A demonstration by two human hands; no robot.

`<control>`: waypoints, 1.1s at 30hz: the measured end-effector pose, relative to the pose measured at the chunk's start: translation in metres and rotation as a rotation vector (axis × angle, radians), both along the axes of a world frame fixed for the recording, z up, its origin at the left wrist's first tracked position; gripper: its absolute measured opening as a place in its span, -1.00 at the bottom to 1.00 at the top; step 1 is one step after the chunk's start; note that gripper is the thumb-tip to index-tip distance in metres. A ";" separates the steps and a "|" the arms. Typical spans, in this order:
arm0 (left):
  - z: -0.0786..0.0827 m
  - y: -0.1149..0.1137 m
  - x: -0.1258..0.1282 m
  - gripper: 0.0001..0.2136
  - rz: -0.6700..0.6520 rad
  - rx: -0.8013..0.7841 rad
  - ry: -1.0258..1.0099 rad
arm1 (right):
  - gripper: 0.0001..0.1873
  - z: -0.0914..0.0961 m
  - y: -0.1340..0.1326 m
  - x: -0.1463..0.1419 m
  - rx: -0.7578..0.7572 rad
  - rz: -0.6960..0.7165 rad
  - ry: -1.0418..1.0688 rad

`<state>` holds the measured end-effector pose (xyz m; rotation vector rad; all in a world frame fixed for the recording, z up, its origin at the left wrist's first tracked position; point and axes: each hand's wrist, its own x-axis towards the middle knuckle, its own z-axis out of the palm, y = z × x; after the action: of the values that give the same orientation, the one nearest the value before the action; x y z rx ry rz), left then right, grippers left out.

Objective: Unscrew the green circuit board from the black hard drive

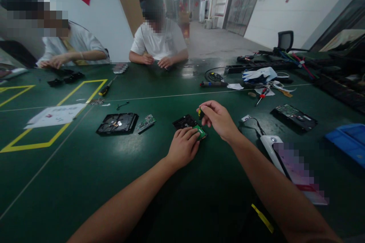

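Beneath my left hand (184, 145) lies a hard drive with a green circuit board (202, 133) and a dark metal body (184, 121). My left fingers curve over the board and hold the drive against the table. My right hand (218, 118), just to the right and above the drive, is closed around the short yellow and black handle of a screwdriver (200, 113). Its shaft cannot be made out. Left of the drive are a loose circuit board piece (146, 122) and an opened black drive casing (116, 123).
Another hard drive (293, 117) lies right, near a blue bin (348, 140) and a white power strip (275, 150). A red screwdriver (262, 95), gloves (261, 75) and an electric screwdriver (213, 84) lie farther back. A yellow-black screwdriver (105, 89) is at left. Two people sit opposite.
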<state>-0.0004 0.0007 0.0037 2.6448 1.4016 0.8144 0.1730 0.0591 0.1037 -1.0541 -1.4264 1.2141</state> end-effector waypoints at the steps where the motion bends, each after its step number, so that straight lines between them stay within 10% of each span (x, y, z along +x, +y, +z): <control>1: 0.000 0.000 0.000 -0.66 -0.001 -0.001 -0.001 | -0.79 0.000 0.000 0.000 -0.010 0.000 0.019; 33: -0.002 0.000 -0.001 -0.65 0.002 0.002 0.003 | -0.73 -0.002 0.001 0.004 0.013 -0.011 0.039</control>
<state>-0.0010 0.0002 0.0019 2.6476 1.4051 0.8137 0.1772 0.0605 0.1014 -1.0226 -1.3948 1.2103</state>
